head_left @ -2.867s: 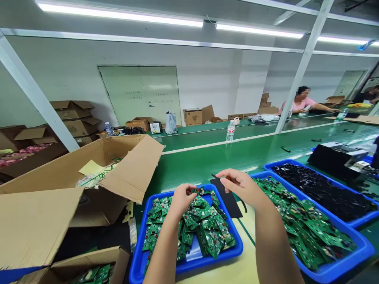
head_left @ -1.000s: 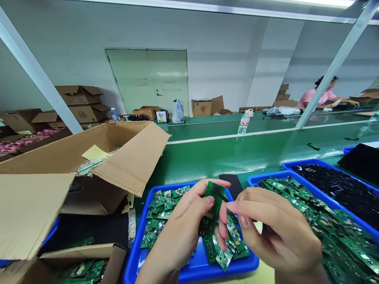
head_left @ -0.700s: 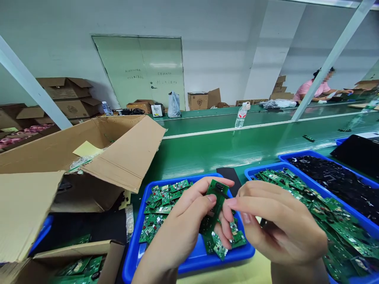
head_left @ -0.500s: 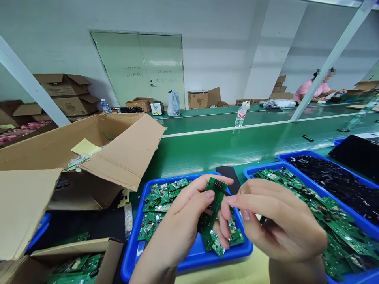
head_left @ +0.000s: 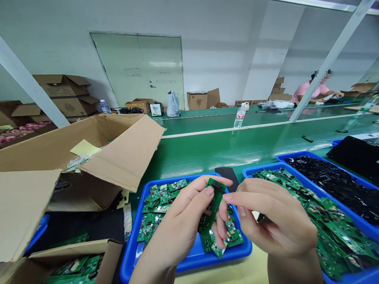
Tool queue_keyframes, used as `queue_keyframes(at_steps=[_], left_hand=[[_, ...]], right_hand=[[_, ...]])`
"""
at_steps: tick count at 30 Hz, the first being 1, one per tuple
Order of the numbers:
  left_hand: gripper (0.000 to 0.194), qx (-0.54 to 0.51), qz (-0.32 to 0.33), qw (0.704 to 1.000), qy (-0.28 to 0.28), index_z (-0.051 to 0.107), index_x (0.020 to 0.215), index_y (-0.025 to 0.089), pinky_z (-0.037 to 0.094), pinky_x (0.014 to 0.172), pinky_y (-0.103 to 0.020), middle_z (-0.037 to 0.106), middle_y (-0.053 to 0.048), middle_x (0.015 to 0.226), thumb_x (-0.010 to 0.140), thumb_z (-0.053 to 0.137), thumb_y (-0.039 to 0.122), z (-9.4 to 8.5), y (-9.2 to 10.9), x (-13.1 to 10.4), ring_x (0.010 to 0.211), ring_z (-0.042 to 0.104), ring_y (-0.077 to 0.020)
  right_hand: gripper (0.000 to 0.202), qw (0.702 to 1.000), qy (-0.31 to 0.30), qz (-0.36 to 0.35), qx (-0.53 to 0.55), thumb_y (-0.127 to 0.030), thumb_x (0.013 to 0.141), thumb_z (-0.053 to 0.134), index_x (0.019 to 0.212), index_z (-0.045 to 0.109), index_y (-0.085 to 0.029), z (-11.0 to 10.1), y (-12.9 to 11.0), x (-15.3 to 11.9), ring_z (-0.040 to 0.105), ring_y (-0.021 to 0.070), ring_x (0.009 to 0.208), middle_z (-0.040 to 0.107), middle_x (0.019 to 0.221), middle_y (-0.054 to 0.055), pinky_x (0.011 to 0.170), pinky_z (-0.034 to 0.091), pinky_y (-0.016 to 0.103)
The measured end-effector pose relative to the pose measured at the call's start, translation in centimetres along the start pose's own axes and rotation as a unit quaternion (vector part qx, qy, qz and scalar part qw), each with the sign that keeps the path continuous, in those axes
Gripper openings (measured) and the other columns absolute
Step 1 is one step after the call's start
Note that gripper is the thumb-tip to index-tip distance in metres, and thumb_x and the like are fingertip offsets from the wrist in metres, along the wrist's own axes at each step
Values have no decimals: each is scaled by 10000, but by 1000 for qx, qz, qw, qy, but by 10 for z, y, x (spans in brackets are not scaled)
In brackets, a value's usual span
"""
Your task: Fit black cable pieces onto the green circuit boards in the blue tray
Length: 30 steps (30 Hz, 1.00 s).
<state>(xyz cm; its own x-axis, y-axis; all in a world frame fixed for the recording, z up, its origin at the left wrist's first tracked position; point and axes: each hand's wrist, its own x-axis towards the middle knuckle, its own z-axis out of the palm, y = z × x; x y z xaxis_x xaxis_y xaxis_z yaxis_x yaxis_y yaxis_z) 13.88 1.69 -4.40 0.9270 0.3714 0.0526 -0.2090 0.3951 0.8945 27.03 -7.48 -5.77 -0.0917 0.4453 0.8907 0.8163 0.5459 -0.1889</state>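
Observation:
My left hand [head_left: 189,209] is closed on a green circuit board [head_left: 213,201], gripping it by its edges and tilted above a blue tray [head_left: 128,252]. A dark connector sits near the board's upper end, and a thin black strip [head_left: 219,190] lies across just below it. My right hand [head_left: 275,215] has its index fingertip at the strip's end, against the board's right edge. Its other fingers are curled, with a small black piece [head_left: 260,218] partly showing among them; the rest is hidden. More circuit boards [head_left: 156,207] lie in the tray beneath.
To the right, one blue tray [head_left: 248,172] holds longer green boards and another [head_left: 281,157] holds small black parts. Open cardboard boxes [head_left: 127,154] crowd the left. A water bottle [head_left: 240,115] stands on the green bench. Far right, a person in pink [head_left: 304,92] sits working.
My right hand has shifted slightly left, its index fingertip now against the board's edge. The black strip, sticking out from the board before, now lies flatter across it. My left hand keeps its grip.

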Motion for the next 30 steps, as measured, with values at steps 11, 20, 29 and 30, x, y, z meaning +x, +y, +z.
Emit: queue_keyframes(at_steps=[11, 20, 29, 30], left_hand=[[189, 44, 47, 998, 25, 638, 986, 158, 432, 428, -134, 548, 24, 566, 923, 507, 279, -2, -1, 0, 428, 484, -61], [243, 135, 85, 983, 93, 594, 1079, 147, 418, 407, -146, 513, 24, 643, 922, 485, 296, 1, -5, 3, 476, 480, -72], [220, 220, 102, 964, 109, 586, 898, 169, 391, 428, -155, 491, 29, 622, 946, 439, 326, 1, -5, 2, 491, 457, -77], [228, 231, 103, 962, 108, 572, 859, 173, 396, 436, -157, 490, 28, 624, 949, 432, 328, 1, -5, 2, 497, 460, -78]], right_hand=[[333, 993, -25, 61, -100, -121, 876, 572, 1197, 573, -209, -2, 5, -3, 580, 133, 606, 693, 823, 23, 573, 473, 265], [100, 989, 0, 32, -142, -98, 887, 566, 862, 613, -183, 4, 11, 0, 465, 117, 532, 611, 644, 13, 485, 374, 246], [111, 983, 59, 66, -159, -119, 881, 568, 911, 642, -196, 10, 10, 2, 544, 134, 546, 659, 660, 8, 528, 429, 261], [117, 983, 55, 68, -159, -126, 888, 561, 927, 644, -200, 10, 10, 2, 557, 138, 557, 668, 678, 12, 534, 436, 264]])
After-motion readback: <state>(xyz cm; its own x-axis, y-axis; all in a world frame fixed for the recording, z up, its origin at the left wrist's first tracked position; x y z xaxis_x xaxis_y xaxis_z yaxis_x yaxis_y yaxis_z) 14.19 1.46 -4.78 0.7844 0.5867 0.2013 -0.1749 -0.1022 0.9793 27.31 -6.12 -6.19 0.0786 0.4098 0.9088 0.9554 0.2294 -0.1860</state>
